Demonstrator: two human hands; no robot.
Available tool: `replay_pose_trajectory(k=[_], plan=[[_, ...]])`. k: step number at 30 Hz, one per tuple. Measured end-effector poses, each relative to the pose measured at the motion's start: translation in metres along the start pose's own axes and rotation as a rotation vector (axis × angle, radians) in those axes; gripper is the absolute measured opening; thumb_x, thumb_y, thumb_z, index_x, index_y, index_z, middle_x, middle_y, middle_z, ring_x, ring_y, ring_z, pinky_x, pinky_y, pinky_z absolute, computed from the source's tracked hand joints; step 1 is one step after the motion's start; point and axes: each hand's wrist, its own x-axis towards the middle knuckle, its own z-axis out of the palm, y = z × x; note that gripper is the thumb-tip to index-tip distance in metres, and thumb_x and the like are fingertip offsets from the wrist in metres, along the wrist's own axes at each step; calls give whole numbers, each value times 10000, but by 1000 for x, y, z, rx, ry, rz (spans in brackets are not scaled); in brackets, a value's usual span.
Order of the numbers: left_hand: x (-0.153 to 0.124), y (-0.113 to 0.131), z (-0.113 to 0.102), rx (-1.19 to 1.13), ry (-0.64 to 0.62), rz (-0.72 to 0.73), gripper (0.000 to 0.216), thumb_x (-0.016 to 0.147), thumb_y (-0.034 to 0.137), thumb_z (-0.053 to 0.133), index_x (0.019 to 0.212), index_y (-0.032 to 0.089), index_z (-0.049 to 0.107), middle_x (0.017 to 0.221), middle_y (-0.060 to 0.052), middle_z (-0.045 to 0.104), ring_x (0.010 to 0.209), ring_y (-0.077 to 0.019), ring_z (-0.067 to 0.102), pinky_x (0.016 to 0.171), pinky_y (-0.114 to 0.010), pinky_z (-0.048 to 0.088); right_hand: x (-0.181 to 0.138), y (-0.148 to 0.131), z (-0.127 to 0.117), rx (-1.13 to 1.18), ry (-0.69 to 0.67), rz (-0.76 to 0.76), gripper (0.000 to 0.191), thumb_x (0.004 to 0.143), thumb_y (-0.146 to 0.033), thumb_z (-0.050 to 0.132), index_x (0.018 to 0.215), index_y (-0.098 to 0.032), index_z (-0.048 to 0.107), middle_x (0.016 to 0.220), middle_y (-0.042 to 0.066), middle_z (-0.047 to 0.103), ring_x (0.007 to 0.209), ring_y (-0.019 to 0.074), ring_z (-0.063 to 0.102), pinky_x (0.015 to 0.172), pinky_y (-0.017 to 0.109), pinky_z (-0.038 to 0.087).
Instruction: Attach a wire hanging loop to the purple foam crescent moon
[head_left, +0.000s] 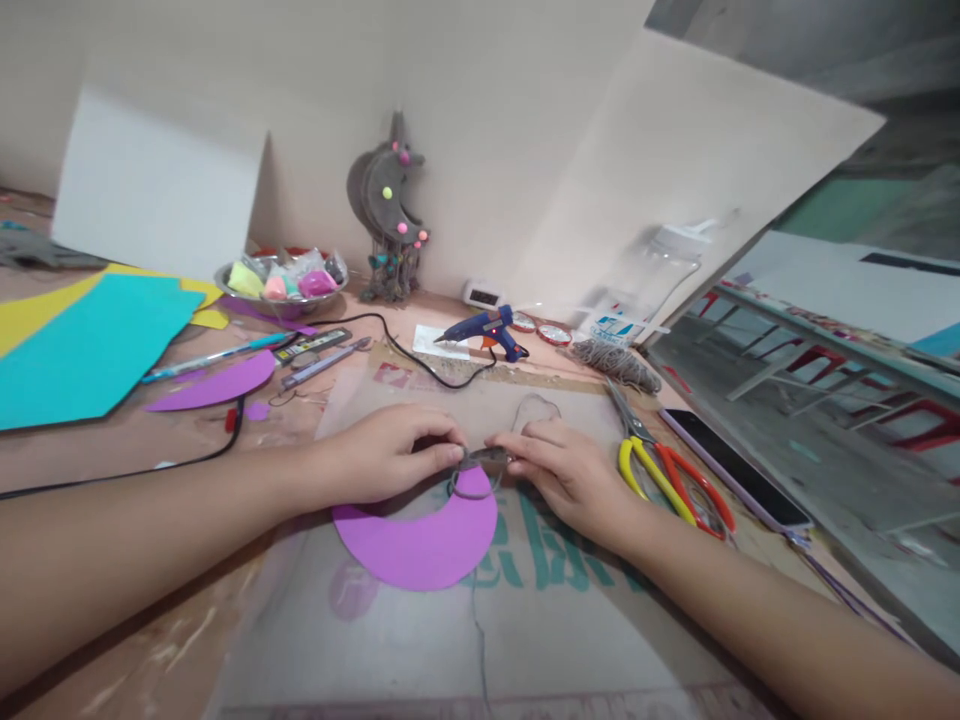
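Note:
A purple crescent cutout (420,545) lies on the printed plastic sheet (360,640) in front of me. At its upper right tip, my left hand (405,450) pinches grey yarn (472,492) between thumb and fingers. Just to the right, my right hand (559,470) has its fingertips closed on the same yarn, which runs between the two hands and loops around the tip. A thin strand curves up behind my right hand, and another trails down the sheet. My fingers partly hide where the yarn meets the tip.
Scissors (660,470) and a phone (739,470) lie to the right. Behind are a blue glue gun (480,328), a grey yarn bundle (619,365) and a bowl of clay packets (281,300). A decorated moon ornament (390,200) leans against the wall. Coloured sheets (97,345) lie left.

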Motion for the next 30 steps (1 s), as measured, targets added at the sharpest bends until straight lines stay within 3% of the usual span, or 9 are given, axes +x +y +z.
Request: replay_pose_trajectory(k=[16,30], plan=[[0,2,-1,-12,-3,-30,176,876,236,459,852,158,615,770,-1,632,715,-123,551,662,-220,398,-1,0,-1,37,56,58,280,930,-235,413,1137,-153,585,761,58,572,704,169,512,642,301,414],[0,-1,0,-11,8,24,160,880,214,469,851,154,615,777,-2,627,725,-117,546,675,-211,394,-2,4,2,58,6,-18,278,917,-240,461,1148,-149,588,788,60,577,733,166,509,655,290,384]])
